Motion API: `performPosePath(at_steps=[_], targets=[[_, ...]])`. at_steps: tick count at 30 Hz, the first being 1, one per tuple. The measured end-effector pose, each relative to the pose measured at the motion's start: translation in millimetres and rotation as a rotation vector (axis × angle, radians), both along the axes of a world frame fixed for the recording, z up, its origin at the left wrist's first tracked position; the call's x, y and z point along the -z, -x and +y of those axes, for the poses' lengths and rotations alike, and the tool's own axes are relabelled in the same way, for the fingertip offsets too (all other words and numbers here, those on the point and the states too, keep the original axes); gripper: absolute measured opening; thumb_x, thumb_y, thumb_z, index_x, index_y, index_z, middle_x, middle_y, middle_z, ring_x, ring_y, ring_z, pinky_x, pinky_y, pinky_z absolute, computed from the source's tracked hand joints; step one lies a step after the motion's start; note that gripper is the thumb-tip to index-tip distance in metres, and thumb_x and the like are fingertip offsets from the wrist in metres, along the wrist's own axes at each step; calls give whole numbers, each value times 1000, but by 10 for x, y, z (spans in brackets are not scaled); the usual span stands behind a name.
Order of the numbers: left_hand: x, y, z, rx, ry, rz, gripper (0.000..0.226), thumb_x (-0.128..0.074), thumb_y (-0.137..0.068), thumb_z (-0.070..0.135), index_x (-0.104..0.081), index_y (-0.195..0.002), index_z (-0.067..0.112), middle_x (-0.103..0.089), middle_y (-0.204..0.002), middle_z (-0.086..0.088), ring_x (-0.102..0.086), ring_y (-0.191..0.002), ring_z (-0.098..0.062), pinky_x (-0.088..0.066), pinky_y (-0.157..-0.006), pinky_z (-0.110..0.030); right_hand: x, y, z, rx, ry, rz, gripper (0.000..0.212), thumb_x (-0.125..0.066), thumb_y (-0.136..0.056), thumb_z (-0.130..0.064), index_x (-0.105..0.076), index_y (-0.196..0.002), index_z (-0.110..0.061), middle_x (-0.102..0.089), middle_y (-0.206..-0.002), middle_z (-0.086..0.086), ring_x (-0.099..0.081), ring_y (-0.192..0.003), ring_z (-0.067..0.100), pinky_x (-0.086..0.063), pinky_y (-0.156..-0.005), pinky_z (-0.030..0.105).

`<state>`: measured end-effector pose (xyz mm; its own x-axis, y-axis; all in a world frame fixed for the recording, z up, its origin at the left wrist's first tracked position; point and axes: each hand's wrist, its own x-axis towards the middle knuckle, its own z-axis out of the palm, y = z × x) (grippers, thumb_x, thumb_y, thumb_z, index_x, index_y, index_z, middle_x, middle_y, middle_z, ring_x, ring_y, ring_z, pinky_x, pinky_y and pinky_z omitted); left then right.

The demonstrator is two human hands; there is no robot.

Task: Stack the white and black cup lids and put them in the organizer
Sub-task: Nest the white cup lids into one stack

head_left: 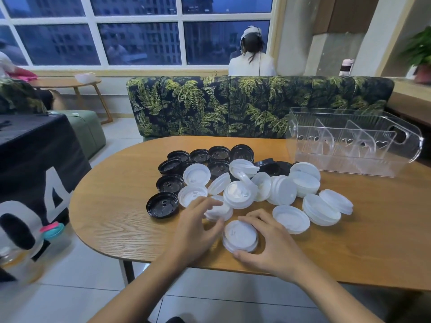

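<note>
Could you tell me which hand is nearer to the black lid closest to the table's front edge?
Left. The left hand is just right of that black lid, not touching; the right hand is farther right, gripping a white lid stack.

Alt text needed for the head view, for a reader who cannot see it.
A person's right hand grips a stack of white plastic cup lids on an oval wooden table while the left hand is over a loose white lid. Scattered black lids and white lids lie beyond, with a clear plastic divided organizer at right.
</note>
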<state>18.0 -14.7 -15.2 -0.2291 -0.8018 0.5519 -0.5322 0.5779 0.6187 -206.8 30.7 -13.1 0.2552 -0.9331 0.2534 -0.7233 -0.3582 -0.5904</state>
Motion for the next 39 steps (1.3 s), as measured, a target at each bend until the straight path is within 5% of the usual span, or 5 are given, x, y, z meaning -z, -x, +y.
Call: performPosePath(at_steps=[4,12,31,36,39], targets=[[23,-37,-139,-65,-26,-123,43,-70,-82,52,-70,-116,25,-64,-122,14,-58,-114,-8,-46,-97,-24,22,-4,6,1,3,22,78,-72,-71,-71,-55,-139,-37,-41,-129,-32,-43,-125,-7,-39,-105,16],[-108,60,-239,-147,-103,-249,55,-81,-82,53,-66,-129,28,-66,-127,8,-52,-118,-16,-43,-91,-29,19,7,12,20,0,7,70,-72,-75,-64,-56,-137,-37,-43,-127,-33,-41,-123,-11,-33,-95,4],[-145,126,86,-71,-195,-262,65,-70,-63,87,-67,-101,34,-60,-99,17,-55,-79,3,-42,-68,-18,52,-10,-6,27,33,-14,79,-75,-77,-69,-49,-146,-40,-54,-132,-27,-49,-122,-3,-46,-101,20],[-227,64,128,99,-305,-160,57,-89,-75,54,-72,-125,31,-65,-108,14,-61,-71,-1,-41,-66,-11,54,2,0,17,43,-27,74,-71,-78,-74,-53,-141,-40,-55,-129,-26,-49,-121,-3,-45,-100,20],[-287,-41,132,190,-395,-160,54,-87,-80,27,-69,-131,29,-68,-88,24,-60,-65,-2,-43,-65,-13,73,8,-16,19,49,-23,78,-71,-77,-77,-53,-142,-39,-55,-129,-26,-48,-122,-3,-42,-101,18]])
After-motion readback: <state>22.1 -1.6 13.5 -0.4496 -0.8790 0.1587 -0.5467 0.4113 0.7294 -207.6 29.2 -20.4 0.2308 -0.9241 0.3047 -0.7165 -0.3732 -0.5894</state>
